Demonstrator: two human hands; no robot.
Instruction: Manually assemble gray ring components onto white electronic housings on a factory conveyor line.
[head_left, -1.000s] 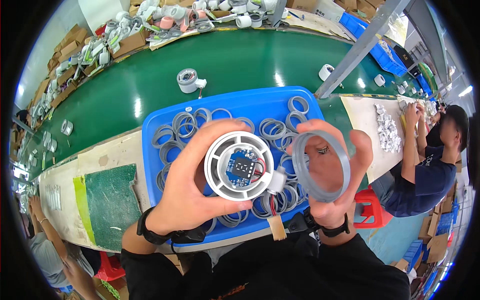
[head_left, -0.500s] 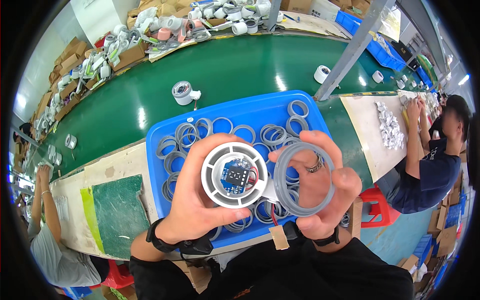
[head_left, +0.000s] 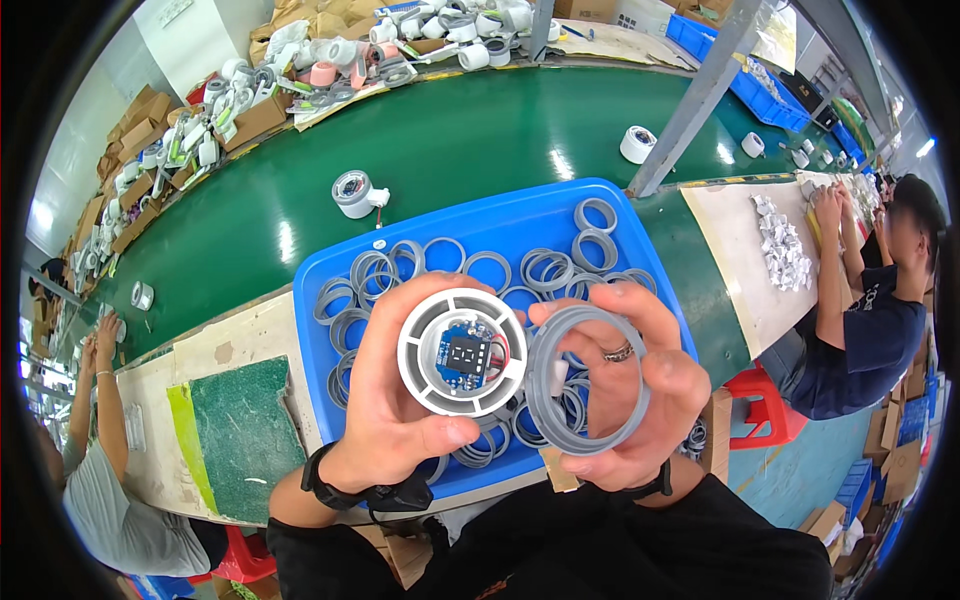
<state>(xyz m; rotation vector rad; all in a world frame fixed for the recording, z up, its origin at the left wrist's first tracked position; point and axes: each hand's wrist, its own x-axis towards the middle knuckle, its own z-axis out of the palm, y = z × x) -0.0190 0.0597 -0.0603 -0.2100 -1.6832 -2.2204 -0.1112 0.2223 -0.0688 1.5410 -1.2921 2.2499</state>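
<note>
My left hand [head_left: 385, 400] is wrapped round a white round fan-like housing [head_left: 410, 372], its spoked open face turned up. Inside sits a small blue circuit board [head_left: 464, 354] with a dark display and red wires. Between the thumb and fingers of my right hand [head_left: 655, 375] stands a grey plastic ring [head_left: 535, 385], tilted, its edge close against the housing's right side; whether they touch I cannot tell. Both are over a blue tray [head_left: 312, 285] of loose grey rings [head_left: 487, 270]. A metal finger ring shows on my right hand.
Beyond the tray runs a green conveyor belt [head_left: 480, 130] carrying white housings [head_left: 354, 194]. A grey metal post [head_left: 690, 110] rises at its near edge. A green mat [head_left: 245, 430] lies on the left bench. Co-workers sit left and right [head_left: 870, 325]; piled parts [head_left: 320, 70] line the far side.
My right hand has brought the grey ring leftward and slightly down, closer to the housing. The left hand has shifted slightly left. Housings on the belt have moved a little left.
</note>
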